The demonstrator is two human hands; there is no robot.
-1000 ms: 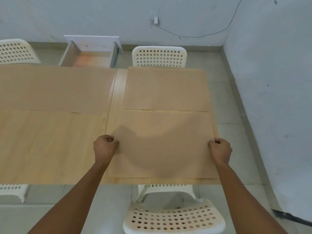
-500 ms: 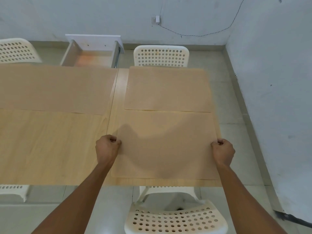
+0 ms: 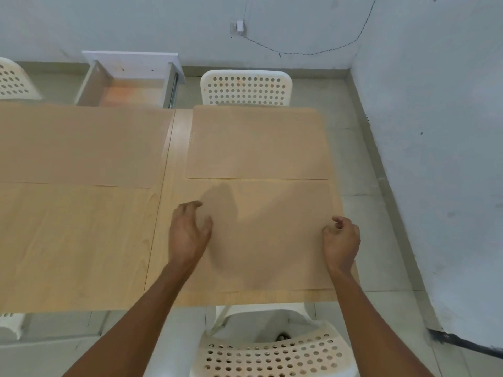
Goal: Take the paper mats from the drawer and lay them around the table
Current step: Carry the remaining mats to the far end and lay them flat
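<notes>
At the near right end of the table, the paper mat I am placing lies flat, its far edge just beside the mat across from it. My left hand has let go of the mat's left edge: half a second ago it was a fist pinching that edge, and now its fingers are spread and loose, resting over the sheet. My right hand is still curled at the right edge, thumb and fingers pinched together on the paper as before. I judge this mat as good as laid. The near left place is bare wood, so one mat seems left to fetch. The drawer beyond the table stands open.
</notes>
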